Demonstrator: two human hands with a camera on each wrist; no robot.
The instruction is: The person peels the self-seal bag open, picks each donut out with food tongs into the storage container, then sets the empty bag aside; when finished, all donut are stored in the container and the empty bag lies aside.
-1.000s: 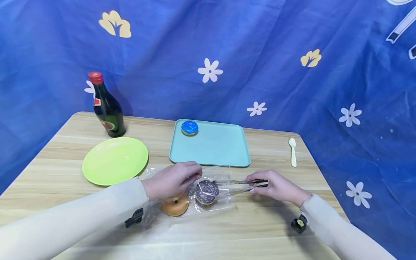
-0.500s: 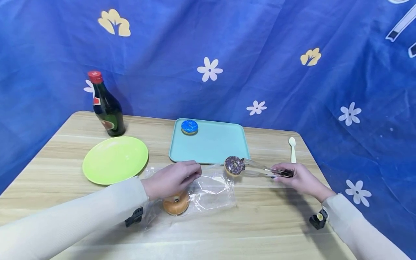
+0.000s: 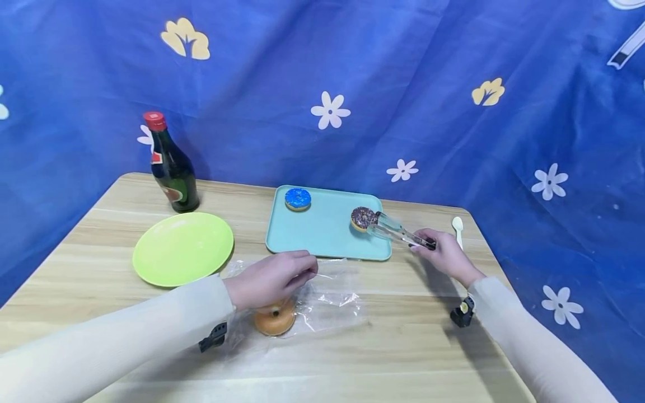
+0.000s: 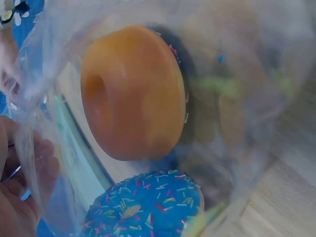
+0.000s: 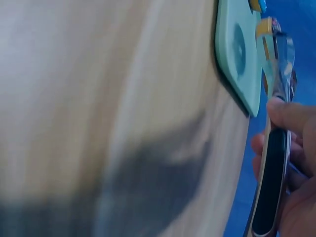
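My left hand [image 3: 277,277] pinches a clear plastic bag [image 3: 332,296] near the table's middle. Inside, the left wrist view shows a doughnut with its plain brown side [image 4: 133,94] facing the camera and a blue doughnut [image 4: 148,202] with sprinkles. In my right hand [image 3: 445,254] is a pair of tongs [image 5: 271,182] with dark handle grips. Their tips clasp a chocolate doughnut [image 3: 361,217] over the right part of the turquoise tray [image 3: 327,232]; whether it touches the tray I cannot tell. Another blue doughnut [image 3: 298,198] sits in the tray's far left corner.
A green plate [image 3: 183,249] lies on the left of the wooden table [image 3: 322,364]. Behind it stands a dark bottle [image 3: 176,173] with a red cap. A pale spoon [image 3: 458,226] lies at the right, partly hidden by my right hand. Blue cloth hangs behind.
My right hand has drawn the chocolate doughnut out of the bag with the tongs and carried it right and away from me, over the tray. The left hand has stayed at the bag.
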